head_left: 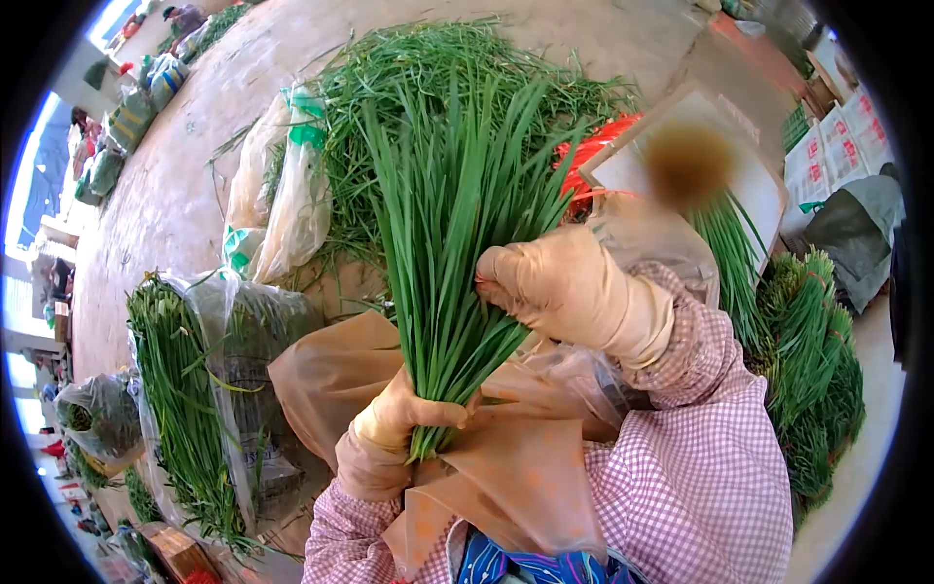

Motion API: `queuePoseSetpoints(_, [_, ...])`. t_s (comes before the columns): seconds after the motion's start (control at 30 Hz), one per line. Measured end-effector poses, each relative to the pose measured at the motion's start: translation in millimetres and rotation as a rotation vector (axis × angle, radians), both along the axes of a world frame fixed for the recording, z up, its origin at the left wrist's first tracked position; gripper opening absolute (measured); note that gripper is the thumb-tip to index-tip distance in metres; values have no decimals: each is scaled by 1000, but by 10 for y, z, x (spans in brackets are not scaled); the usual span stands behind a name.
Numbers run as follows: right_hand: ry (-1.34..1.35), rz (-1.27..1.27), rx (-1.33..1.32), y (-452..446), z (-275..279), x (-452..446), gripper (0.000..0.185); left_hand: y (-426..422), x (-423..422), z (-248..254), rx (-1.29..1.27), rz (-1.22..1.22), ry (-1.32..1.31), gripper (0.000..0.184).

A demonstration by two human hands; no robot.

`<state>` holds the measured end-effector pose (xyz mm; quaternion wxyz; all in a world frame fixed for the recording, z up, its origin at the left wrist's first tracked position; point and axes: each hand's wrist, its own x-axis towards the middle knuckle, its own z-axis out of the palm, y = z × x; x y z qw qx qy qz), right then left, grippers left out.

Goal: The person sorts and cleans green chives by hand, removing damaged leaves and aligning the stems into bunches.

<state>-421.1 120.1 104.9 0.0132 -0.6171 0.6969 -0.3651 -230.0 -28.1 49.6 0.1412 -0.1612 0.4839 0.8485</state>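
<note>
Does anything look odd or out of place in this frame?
Yes: a blurred brown blotch hides part of the pale board beyond the right hand, perhaps an image artefact. Loose green leaves also lie tangled on the floor, unlike the aligned bunch in hand.

A pale, dusty, hard floor (pixel 146 219) spreads beyond the grip (pixel 413 414). Far to its left, daylight glares through bright white-and-blue openings (pixel 27 190) beside a whitish wall (pixel 83 70); far right, a dull reddish strip (pixel 764 54) crosses the floor.
</note>
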Motion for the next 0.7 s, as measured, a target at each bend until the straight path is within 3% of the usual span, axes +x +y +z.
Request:
queuePoseSetpoints(0.07, [181,-154,18,-23,-9,63,8,-46,-19,54,-375,-66,139,19])
queuePoseSetpoints(0.13, [220,-214,-46,-36,-90,23,8,-170,-23,253,-526,-173,240,24])
queuePoseSetpoints(0.2, [-455,-512,-413,-44,-196,-113,8,-160,39,591,-324,15,-83,54])
queuePoseSetpoints(0.23, [-460,-506,-419,-8,-219,-184,8,-310,123,493,-514,10,90,60])
queuePoseSetpoints(0.27, [-653,-462,-440,48,-250,-257,10,-405,240,510,-521,15,80,60])
queuePoseSetpoints(0.3, [-847,-412,-456,91,-294,-316,13,-429,273,703,-1002,5,122,61])
queuePoseSetpoints(0.33, [-856,-400,-454,110,-358,-362,13,-461,309,816,-1481,-9,160,62])
queuePoseSetpoints(0.4, [-393,-559,-207,132,-506,-469,10,-558,410,846,-1754,83,163,61])
queuePoseSetpoints(0.43, [-352,-512,-342,148,-562,-550,9,-630,469,798,-1868,105,230,63])
queuePoseSetpoints(0.47, [-358,-505,-341,185,-566,-654,9,-683,537,734,-1870,106,220,63])
queuePoseSetpoints(0.57, [-497,-521,-497,368,-524,-867,12,-747,698,521,-2224,114,126,70])
queuePoseSetpoints(0.7, [-793,-470,-643,397,-366,-723,15,-729,712,426,-2321,158,196,64])
